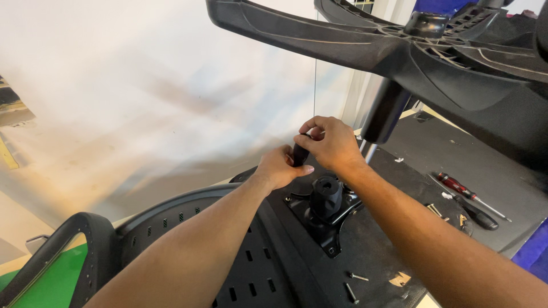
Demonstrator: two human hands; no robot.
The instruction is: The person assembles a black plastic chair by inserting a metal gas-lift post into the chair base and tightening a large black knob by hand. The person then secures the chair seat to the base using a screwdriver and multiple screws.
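done so far: judging by the layout, black metal mounting plate [325, 214] already seated on the upturned chair seat underside [365, 251], its central socket open and unfilled; star base [411, 51] with its gas cylinder [385, 111] off the seat, tilted overhead at upper right.
left to do: likely fastening and joining; loose bolts [354, 285] lying on the seat near the bottom edge, more fasteners [436, 211] farther right, red-handled screwdriver [471, 197] lying unused on the dark floor mat [485, 165].
left hand [279, 166]: curled, fingers pressed to the lower end of a small black cylindrical part [299, 153].
right hand [331, 142]: thumb and fingertips pinching the upper end of the same part.
part position: between both hands, tilted, held in the air just above and left of the plate's socket, clear of it; beside the cylinder, not touching.
hidden: most of the part covered by fingers, exact shape unclear.
backrest: perforated black shell [228, 268] at bottom left.
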